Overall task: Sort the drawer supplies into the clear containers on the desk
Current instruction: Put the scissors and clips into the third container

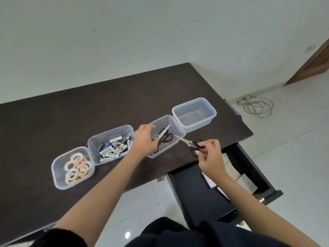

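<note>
Four clear containers stand in a row on the dark desk (pixel 89 107). From the left they hold tape rolls (pixel 75 166), batteries (pixel 114 148) and black-handled scissors (pixel 167 137); the far right container (pixel 211 120) is empty. My left hand (pixel 144 139) reaches into the scissors container (pixel 178 129), its fingers curled round a second pair of scissors (pixel 164 132) whose blades point up and right. My right hand (pixel 210 154) pinches the black handles of another pair of scissors (pixel 187 142) just right of that container, blades pointing at its corner.
An open dark drawer (pixel 249 168) juts out under the desk's right end, with papers and flat packets (pixel 245 182) inside. A coiled cable (pixel 258 106) lies on the white tiled floor beyond the desk. A wooden door (pixel 316 63) is at far right.
</note>
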Demonstrator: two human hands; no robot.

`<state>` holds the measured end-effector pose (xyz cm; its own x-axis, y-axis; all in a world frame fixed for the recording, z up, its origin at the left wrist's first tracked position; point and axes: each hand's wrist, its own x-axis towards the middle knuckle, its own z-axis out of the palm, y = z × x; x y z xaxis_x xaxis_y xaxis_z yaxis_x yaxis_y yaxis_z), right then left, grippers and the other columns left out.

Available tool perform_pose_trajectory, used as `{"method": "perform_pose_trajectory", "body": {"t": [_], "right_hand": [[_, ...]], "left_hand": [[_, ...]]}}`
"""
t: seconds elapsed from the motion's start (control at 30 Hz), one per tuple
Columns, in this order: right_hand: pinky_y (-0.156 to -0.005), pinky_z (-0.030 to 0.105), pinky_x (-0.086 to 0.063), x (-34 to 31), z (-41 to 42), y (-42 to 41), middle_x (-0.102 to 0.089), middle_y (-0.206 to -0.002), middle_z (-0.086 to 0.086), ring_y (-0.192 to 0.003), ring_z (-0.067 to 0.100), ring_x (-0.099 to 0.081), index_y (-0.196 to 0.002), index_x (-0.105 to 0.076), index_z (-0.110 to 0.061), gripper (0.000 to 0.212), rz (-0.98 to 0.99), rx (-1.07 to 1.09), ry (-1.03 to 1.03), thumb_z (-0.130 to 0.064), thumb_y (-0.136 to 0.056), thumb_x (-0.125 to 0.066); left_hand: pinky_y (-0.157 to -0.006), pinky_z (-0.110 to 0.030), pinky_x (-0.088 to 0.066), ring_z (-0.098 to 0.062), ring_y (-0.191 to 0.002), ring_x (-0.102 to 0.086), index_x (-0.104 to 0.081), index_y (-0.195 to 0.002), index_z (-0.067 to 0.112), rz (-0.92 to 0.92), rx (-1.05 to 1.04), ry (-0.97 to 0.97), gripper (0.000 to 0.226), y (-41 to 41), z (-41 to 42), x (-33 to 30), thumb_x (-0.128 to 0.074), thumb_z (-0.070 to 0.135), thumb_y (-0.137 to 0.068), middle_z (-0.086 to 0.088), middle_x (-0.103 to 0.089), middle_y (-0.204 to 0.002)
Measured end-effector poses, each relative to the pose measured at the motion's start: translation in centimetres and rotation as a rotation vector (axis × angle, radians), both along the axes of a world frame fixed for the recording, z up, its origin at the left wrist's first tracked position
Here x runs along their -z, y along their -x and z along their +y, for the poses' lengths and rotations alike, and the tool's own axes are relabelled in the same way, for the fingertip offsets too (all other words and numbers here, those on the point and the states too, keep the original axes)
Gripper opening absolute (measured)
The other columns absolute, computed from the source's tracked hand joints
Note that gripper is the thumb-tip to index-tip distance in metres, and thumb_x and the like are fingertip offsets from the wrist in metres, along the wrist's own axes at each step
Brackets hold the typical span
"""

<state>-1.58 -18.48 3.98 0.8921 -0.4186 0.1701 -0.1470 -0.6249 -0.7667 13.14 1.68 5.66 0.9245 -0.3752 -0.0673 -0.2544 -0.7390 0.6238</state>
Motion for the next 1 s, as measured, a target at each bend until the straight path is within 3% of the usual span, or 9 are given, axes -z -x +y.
{"method": "perform_pose_trajectory", "body": {"t": [0.13,0.23,0.33,0.47,0.57,0.67,0.73,0.87,1.0], "right_hand": [[-0.083,0.002,-0.045,-1.4,1.0,-2.5,-0.039,-0.11,0.002,-0.081,0.004,-0.06,-0.106,-0.059,-0.001,0.026,-0.017,-0.058,0.021,0.007,-0.082,-0.064],[-0.089,0.014,-0.048,-2.6,1.8,-5.2,-0.039,-0.107,0.0,-0.083,0.013,-0.061,-0.109,-0.059,-0.003,0.026,0.018,-0.109,0.069,0.004,-0.084,-0.061],[-0.091,0.028,-0.047,-3.4,2.7,-8.3,-0.041,-0.109,0.005,-0.091,0.024,-0.059,-0.114,-0.059,-0.002,0.026,0.154,-0.206,0.152,0.001,-0.088,-0.057],[-0.088,0.034,-0.048,-3.1,3.8,-11.7,-0.042,-0.122,0.012,-0.096,0.029,-0.058,-0.116,-0.059,-0.004,0.029,0.378,-0.283,0.31,0.0,-0.088,-0.055],[-0.076,0.029,-0.044,-2.2,4.5,-12.7,-0.052,-0.113,0.012,-0.094,0.029,-0.058,-0.109,-0.063,-0.001,0.024,0.422,-0.326,0.365,0.002,-0.087,-0.055],[-0.068,0.025,-0.038,-1.2,4.6,-12.8,-0.063,-0.091,0.016,-0.087,0.031,-0.059,-0.093,-0.068,0.003,0.018,0.387,-0.284,0.353,0.004,-0.086,-0.052],[-0.071,0.026,-0.04,-0.7,4.5,-12.4,-0.064,-0.095,0.017,-0.09,0.032,-0.059,-0.093,-0.068,0.001,0.019,0.328,-0.275,0.3,0.003,-0.087,-0.05],[-0.094,0.025,-0.041,-0.3,4.2,-11.4,-0.057,-0.118,0.013,-0.107,0.025,-0.056,-0.115,-0.062,-0.002,0.025,0.249,-0.309,0.226,-0.002,-0.092,-0.051],[-0.09,0.013,-0.037,-0.4,3.7,-10.8,-0.054,-0.119,0.011,-0.106,0.02,-0.056,-0.115,-0.062,-0.003,0.024,0.083,-0.315,0.196,-0.005,-0.093,-0.052]], "left_hand": [[-0.116,-0.05,-0.014,-0.033,-0.144,-0.014,-0.022,-0.147,0.016,-0.098,-0.028,-0.222,0.106,1.3,1.9,0.5,-0.067,0.069,-0.066,-0.014,-0.014,-0.156],[-0.119,-0.049,-0.01,-0.028,-0.147,-0.008,-0.01,-0.149,0.009,-0.051,-0.015,-0.267,0.128,1.8,2.8,1.5,-0.064,0.078,-0.057,-0.011,-0.009,-0.159],[-0.118,-0.046,-0.006,-0.024,-0.148,-0.004,-0.006,-0.15,0.009,-0.012,-0.008,-0.242,0.13,1.8,3.2,1.9,-0.066,0.077,-0.058,-0.008,-0.004,-0.16],[-0.118,-0.049,-0.003,-0.02,-0.148,-0.002,-0.005,-0.151,0.009,-0.004,0.021,-0.238,0.128,1.3,3.3,1.6,-0.068,0.073,-0.06,-0.007,-0.003,-0.16],[-0.117,-0.053,0.0,-0.02,-0.148,-0.002,-0.004,-0.15,0.009,0.004,0.058,-0.245,0.126,0.4,3.7,1.2,-0.069,0.071,-0.062,-0.007,-0.003,-0.16],[-0.115,-0.054,0.004,-0.019,-0.148,-0.002,-0.003,-0.15,0.011,0.006,0.077,-0.257,0.124,-0.3,4.0,1.0,-0.068,0.071,-0.062,-0.005,-0.001,-0.161],[-0.115,-0.054,0.007,-0.018,-0.148,0.0,-0.002,-0.151,0.014,0.015,0.087,-0.271,0.123,-0.7,4.1,1.0,-0.067,0.072,-0.063,-0.002,0.001,-0.161],[-0.114,-0.055,0.006,-0.017,-0.148,0.001,-0.001,-0.151,0.015,0.032,0.095,-0.257,0.121,-1.0,4.2,1.0,-0.067,0.07,-0.065,0.0,0.005,-0.161],[-0.115,-0.057,0.004,-0.019,-0.148,0.004,0.0,-0.151,0.015,0.031,0.079,-0.283,0.119,-1.3,4.0,1.1,-0.064,0.07,-0.068,-0.001,0.008,-0.16]]}}
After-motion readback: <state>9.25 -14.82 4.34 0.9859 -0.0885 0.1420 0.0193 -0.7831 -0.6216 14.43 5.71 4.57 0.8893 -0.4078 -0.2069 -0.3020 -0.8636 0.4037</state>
